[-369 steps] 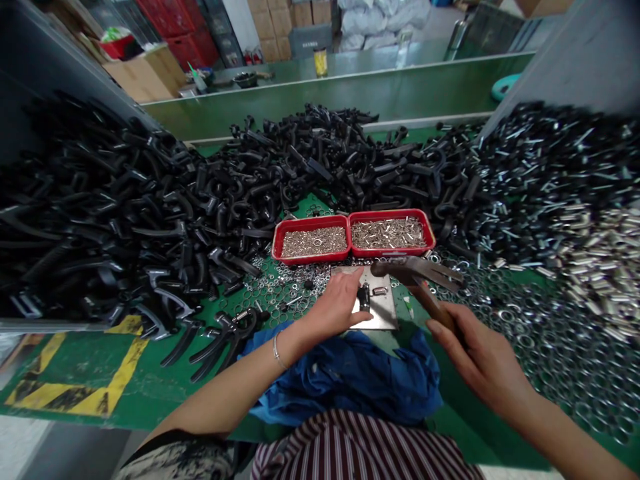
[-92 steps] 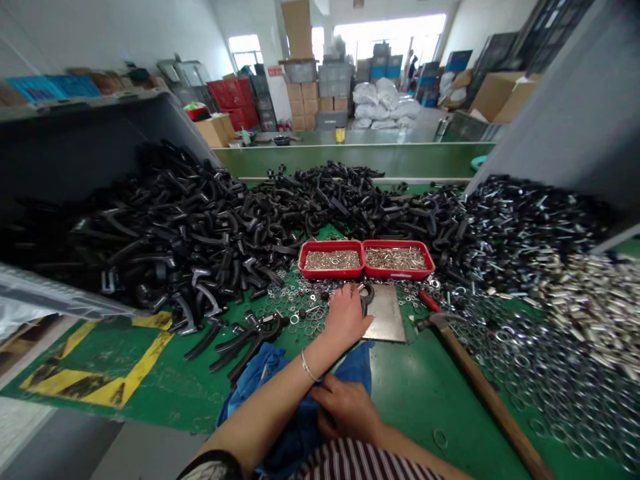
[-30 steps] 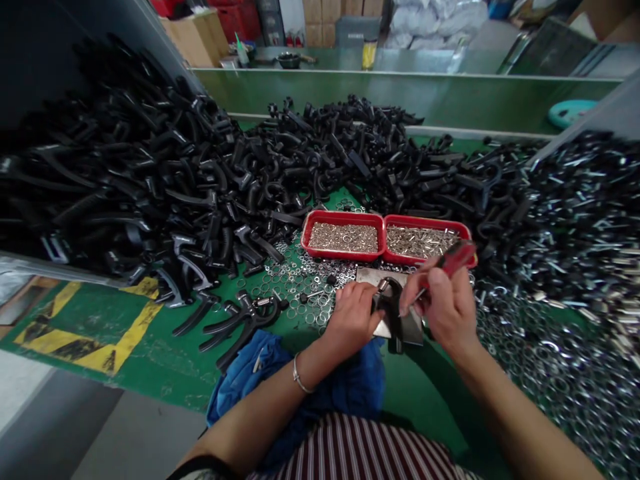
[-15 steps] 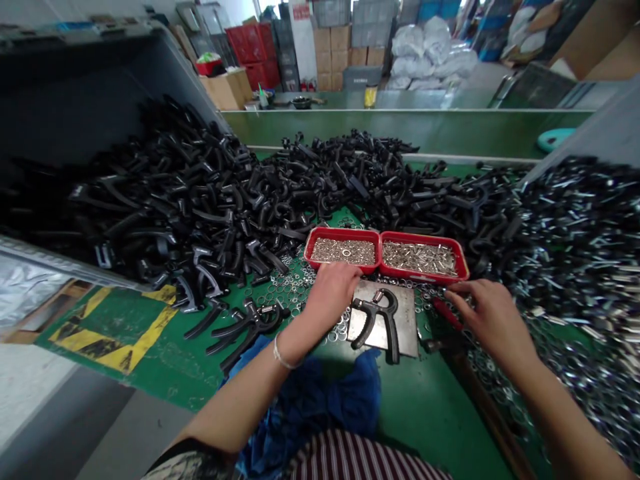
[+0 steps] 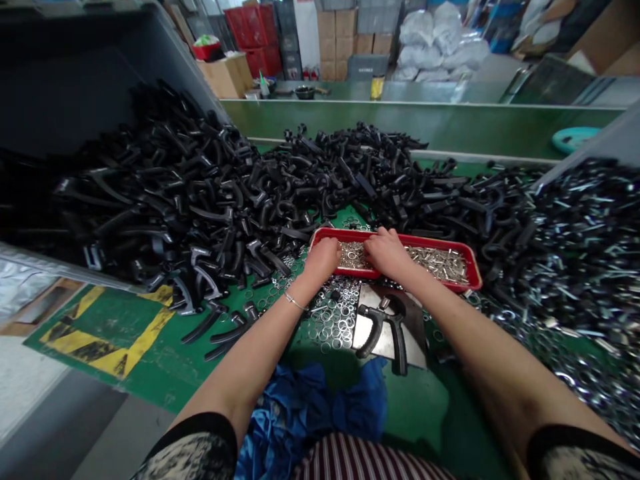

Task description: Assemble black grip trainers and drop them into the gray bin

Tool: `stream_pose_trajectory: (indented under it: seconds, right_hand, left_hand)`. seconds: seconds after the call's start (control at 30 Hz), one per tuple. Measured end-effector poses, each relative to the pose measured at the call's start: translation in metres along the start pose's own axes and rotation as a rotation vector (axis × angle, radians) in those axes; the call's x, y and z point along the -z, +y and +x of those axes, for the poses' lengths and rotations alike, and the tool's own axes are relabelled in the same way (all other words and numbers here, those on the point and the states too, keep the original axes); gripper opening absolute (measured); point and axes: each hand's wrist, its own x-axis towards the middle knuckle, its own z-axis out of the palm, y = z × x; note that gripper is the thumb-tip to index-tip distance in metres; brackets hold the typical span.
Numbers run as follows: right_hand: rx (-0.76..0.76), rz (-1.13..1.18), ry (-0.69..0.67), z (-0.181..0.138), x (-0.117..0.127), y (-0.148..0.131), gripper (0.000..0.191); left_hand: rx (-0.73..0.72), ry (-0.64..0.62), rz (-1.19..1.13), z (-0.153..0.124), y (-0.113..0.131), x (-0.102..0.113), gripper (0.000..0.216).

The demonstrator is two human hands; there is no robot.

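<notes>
My left hand (image 5: 323, 259) is over the left end of a red tray (image 5: 473, 268), its fingers curled down at the small metal pieces (image 5: 352, 255). In the middle of that tray my right hand (image 5: 388, 254) reaches in, fingers bent together. Whatever either hand pinches is hidden. Short metal pins (image 5: 439, 262) fill the tray's right compartment. Just below, a black hand gripper (image 5: 399, 337) with a spring at its top lies on a metal plate (image 5: 417, 333), touched by neither hand.
Black handles (image 5: 280, 180) lie heaped behind the tray and spill from a grey bin (image 5: 187, 67). Loose rings (image 5: 333, 320) are scattered left of the plate. A blue cloth (image 5: 305, 407) lies at the front edge. Metal parts (image 5: 590, 220) are piled at right.
My right hand has moved left from beside the plate into the tray. My left hand has shifted slightly left and up, onto the tray's left end. The view has tilted a little.
</notes>
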Motion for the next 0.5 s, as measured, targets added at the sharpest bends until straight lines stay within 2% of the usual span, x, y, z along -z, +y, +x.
stream_pose_trajectory:
  seconds: [0.13,0.23,0.3,0.37,0.43,0.5]
  right_hand:
    - [-0.036,0.013,0.005,-0.004,-0.001,-0.001,0.015]
    - [-0.072,0.037,0.022,-0.005,-0.003,-0.003,0.018]
    - [-0.09,0.063,0.039,-0.003,-0.006,-0.004,0.02]
    - [-0.106,0.091,0.064,-0.002,-0.005,-0.004,0.021]
    - [-0.118,0.113,0.1,-0.008,-0.001,-0.004,0.022]
    - [-0.119,0.169,0.179,-0.027,0.007,-0.006,0.022]
  left_hand:
    - [-0.062,0.126,-0.082,-0.005,-0.002,0.001,0.02]
    - [-0.185,0.254,-0.113,-0.031,0.011,0.002,0.02]
    - [-0.337,0.22,-0.151,-0.059,0.026,-0.001,0.021]
    - [-0.464,0.095,-0.189,-0.087,0.041,-0.008,0.022]
    - [-0.501,0.008,-0.19,-0.107,0.051,-0.016,0.022]
    - [-0.493,-0.019,-0.171,-0.115,0.057,-0.023,0.023]
